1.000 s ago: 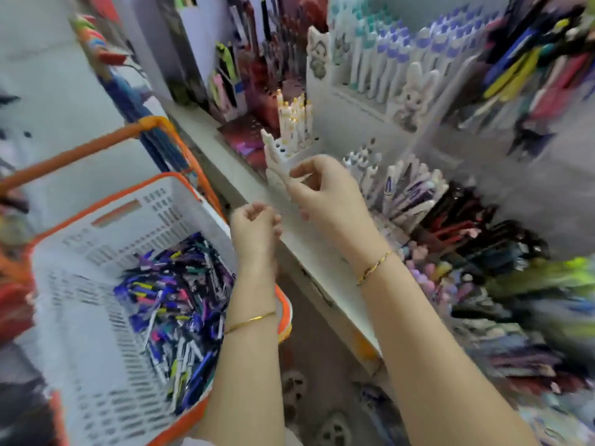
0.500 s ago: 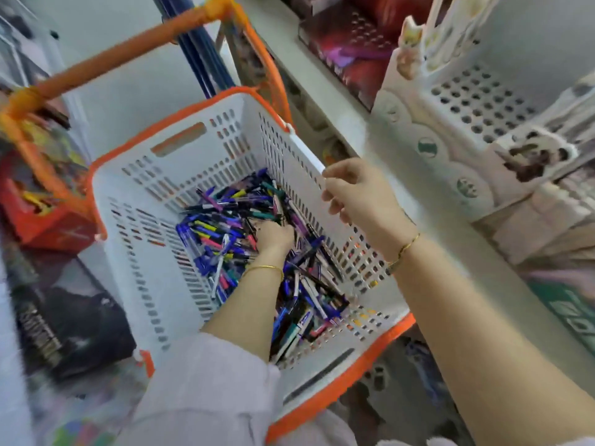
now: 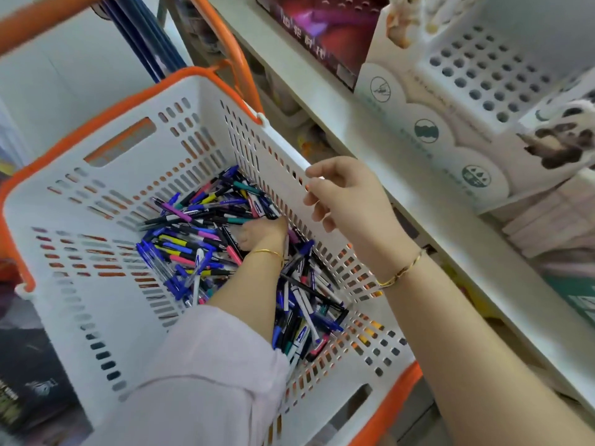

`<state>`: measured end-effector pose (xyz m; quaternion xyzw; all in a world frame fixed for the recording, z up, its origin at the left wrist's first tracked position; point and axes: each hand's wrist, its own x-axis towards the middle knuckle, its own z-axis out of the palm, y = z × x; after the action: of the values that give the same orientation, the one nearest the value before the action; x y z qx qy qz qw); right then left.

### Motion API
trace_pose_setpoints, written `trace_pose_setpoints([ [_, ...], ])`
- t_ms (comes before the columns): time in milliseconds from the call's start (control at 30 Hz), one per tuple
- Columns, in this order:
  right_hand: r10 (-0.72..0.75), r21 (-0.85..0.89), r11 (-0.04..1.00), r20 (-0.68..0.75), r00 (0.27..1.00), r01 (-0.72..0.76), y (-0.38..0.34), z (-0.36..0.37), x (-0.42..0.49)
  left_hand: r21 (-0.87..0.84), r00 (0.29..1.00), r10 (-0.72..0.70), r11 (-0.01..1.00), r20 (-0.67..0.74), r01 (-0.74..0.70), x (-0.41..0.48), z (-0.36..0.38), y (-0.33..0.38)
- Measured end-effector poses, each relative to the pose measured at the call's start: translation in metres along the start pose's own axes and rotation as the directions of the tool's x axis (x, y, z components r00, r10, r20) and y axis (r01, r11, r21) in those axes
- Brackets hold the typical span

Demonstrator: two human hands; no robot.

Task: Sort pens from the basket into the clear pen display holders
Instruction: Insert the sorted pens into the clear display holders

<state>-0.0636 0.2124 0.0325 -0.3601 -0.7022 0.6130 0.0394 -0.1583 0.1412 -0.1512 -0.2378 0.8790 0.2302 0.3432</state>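
I have the left hand (image 3: pixel 262 233) down among the pens (image 3: pixel 193 233) heaped in the basket (image 3: pixel 106 201), fingers buried, so I cannot tell whether it grasps one; the right hand (image 3: pixel 351 201), loosely curled and empty, rests at the rim, probably steadying it.

Left hand (image 3: pixel 262 232) among basket (image 3: pixel 106 194) pens (image 3: pixel 190 239)

Both arms extended forward, left hand (image 3: pixel 262 233) held low with its back upward, fingers curled downward and hidden, grip not discernible, forearm emerging from a pale sleeve (image 3: pixel 199 375), right hand (image 3: pixel 351 201) higher, fingers loosely curled, holding nothing, forearm bare.
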Motion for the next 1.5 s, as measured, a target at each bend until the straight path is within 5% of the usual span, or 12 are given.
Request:
trace_pose_setpoints([
  [567, 0.043, 0.010, 0.999, -0.048, 0.998, -0.042, -0.002, -0.009, 0.000, -0.223, 0.966, 0.163, 0.968, 0.202, -0.116, -0.019, -0.001, -0.012],
  [967, 0.000, -0.027, 1.000, -0.004, 1.000, 0.000, -0.013, 0.004, -0.008, -0.423, 0.915, 0.381, 0.813, -0.132, -0.400, -0.031, -0.059, -0.032],
  [1267, 0.007, -0.028, 1.000, 0.039, 0.999, -0.006, -0.019, 0.020, -0.017, -0.436, 0.840, 0.506, 0.722, -0.198, -0.538, -0.047, -0.121, -0.029],
  [1367, 0.005, -0.002, 1.000, 0.050, 0.999, -0.005, -0.024, 0.026, -0.019, -0.533, 0.841, 0.516, 0.671, -0.163, -0.515, -0.057, -0.145, -0.024],
  [1500, -0.014, 0.014, 1.000, 0.069, 0.997, 0.014, -0.033, 0.029, -0.025, -0.738, 0.878, 0.478, 0.607, 0.042, -0.295, -0.075, -0.169, -0.022],
])
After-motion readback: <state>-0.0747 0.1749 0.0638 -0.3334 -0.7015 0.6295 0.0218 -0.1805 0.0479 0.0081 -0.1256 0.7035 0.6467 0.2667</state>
